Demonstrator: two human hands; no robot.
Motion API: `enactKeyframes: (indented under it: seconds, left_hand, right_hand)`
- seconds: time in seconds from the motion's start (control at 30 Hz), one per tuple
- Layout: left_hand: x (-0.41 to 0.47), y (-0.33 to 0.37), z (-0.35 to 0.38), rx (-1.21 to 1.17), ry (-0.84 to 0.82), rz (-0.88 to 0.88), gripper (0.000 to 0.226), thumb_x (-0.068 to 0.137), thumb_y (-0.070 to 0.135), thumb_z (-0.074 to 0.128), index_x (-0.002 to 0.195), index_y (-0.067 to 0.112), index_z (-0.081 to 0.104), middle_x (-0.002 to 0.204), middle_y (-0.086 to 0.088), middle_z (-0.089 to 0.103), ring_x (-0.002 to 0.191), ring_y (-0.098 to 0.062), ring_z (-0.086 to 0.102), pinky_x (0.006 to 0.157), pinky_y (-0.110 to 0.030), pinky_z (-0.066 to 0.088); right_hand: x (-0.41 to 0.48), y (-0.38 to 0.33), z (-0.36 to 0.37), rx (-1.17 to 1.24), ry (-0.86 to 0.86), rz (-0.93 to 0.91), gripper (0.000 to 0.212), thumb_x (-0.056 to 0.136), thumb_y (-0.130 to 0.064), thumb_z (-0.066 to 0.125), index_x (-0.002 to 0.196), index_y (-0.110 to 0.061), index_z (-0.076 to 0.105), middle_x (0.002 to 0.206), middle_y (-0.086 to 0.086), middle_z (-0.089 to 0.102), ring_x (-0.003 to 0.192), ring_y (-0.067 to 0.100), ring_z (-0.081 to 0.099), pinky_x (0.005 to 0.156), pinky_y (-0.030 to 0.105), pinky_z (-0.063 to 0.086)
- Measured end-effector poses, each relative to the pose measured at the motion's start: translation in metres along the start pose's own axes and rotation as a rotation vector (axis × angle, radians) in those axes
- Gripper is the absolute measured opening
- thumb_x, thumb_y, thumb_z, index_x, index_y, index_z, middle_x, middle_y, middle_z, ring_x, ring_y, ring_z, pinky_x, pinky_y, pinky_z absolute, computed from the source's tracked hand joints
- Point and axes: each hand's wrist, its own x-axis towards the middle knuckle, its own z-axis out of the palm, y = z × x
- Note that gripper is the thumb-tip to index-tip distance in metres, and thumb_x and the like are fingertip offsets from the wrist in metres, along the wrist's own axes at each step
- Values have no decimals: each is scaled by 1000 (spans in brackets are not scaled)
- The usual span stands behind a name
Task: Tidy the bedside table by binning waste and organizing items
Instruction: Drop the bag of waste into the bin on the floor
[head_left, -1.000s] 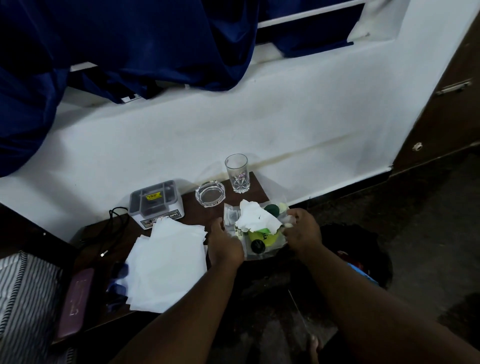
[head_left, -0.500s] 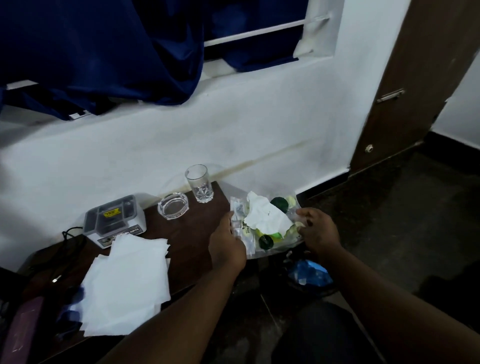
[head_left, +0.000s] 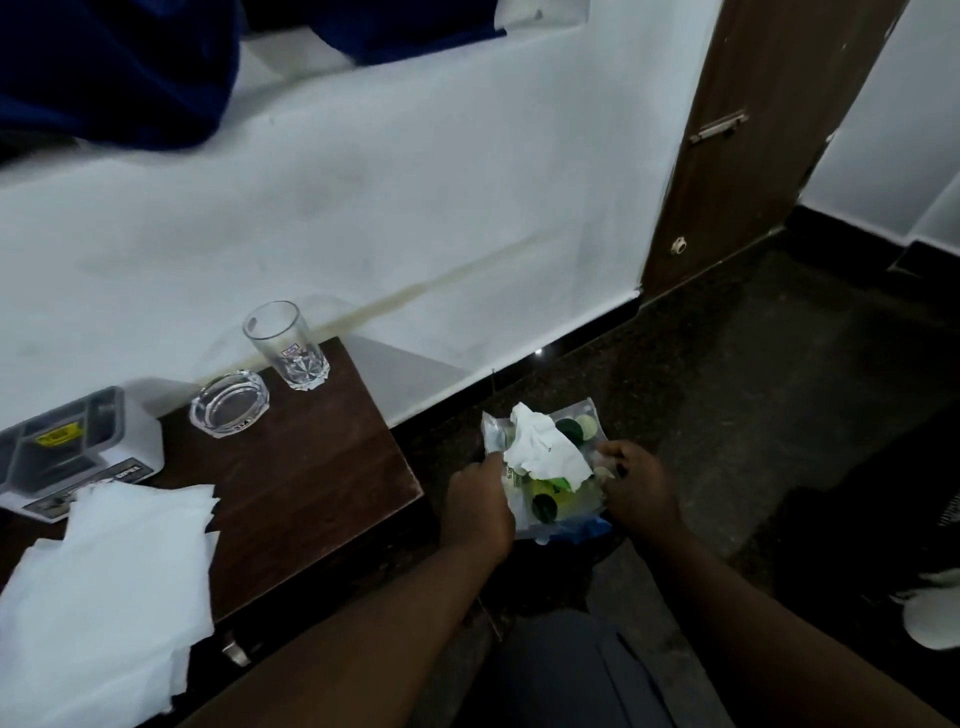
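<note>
Well, the dark bedside table (head_left: 311, 467) fills the lower left, white tissues (head_left: 104, 597) stacked on it at the bottom-left corner. At centre frame — off the tabletop — a clear plastic bag (head_left: 493, 434) of crumpled paper and green-capped bottles is gripped at its edges by the left hand (head_left: 480, 512) and right hand (head_left: 641, 491), fingers curled.

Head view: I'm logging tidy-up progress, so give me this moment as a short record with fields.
held: clear bag of waste, crumpled tissue on top
left hand: grips bag's left edge
right hand: grips bag's right edge
bag position: off the table, over the floor to its right
on table: glass, ashtray, grey box, loose tissues
</note>
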Motion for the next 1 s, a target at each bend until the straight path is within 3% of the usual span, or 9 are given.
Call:
enactKeyframes:
  seconds: [0.2, 0.37, 0.47, 0.63, 0.73, 0.87, 1.0]
  left_hand:
    - [16, -7, 37, -28, -207, -46, 47, 90, -2, 51, 136, 6, 57, 132, -20, 63, 123, -37, 59, 103, -41, 46]
    - [37, -30, 50, -59, -289, -75, 45, 90, -5, 58, 134, -2, 61, 135, -24, 63, 127, -39, 59, 106, -43, 47]
    - [45, -36, 58, 66, -356, -50, 44, 92, 2, 58, 137, 0, 58, 138, -22, 59, 130, -40, 55, 108, -41, 42]
    - [45, -35, 70, 457, -388, 36, 42, 93, 22, 61, 134, 22, 52, 141, -4, 49, 128, -33, 42, 109, -46, 35]
    - [45, -37, 76, 603, -425, 75, 56, 93, 21, 62, 145, 16, 42, 150, -12, 41, 133, -36, 37, 110, -49, 33]
    - [43, -35, 72, 693, -490, 65, 76, 97, 20, 60, 159, 7, 20, 167, -25, 15, 146, -44, 27, 118, -53, 28]
    - [34, -29, 53, 657, -487, 79, 75, 98, 16, 59, 160, 5, 19, 169, -26, 2, 148, -43, 25, 119, -53, 27]
  right_hand:
    - [7, 28, 15, -114, -46, 57, 34, 87, -9, 65, 120, -16, 67, 119, 7, 69, 105, 25, 65, 86, 39, 55]
    - [18, 42, 28, -155, -171, 83, 46, 92, 1, 56, 138, -5, 57, 136, 18, 61, 125, 35, 57, 105, 48, 46]
    - [24, 45, 37, -243, -244, 62, 49, 96, -5, 52, 145, -10, 51, 142, 16, 58, 130, 35, 54, 109, 43, 42]
    - [33, 45, 47, -440, -418, 115, 54, 101, -21, 49, 154, -18, 37, 147, 14, 52, 133, 35, 50, 108, 40, 42]
    - [34, 45, 49, -500, -504, 117, 58, 104, -28, 47, 157, -19, 28, 147, 14, 51, 132, 36, 50, 107, 41, 43]
    - [35, 43, 44, -574, -532, 117, 64, 102, -29, 51, 158, -20, 23, 149, 15, 48, 135, 34, 49, 109, 40, 41]
    - [29, 25, 33, -623, -480, 102, 67, 100, -27, 51, 159, -21, 20, 151, 15, 46, 136, 33, 47, 109, 38, 41]
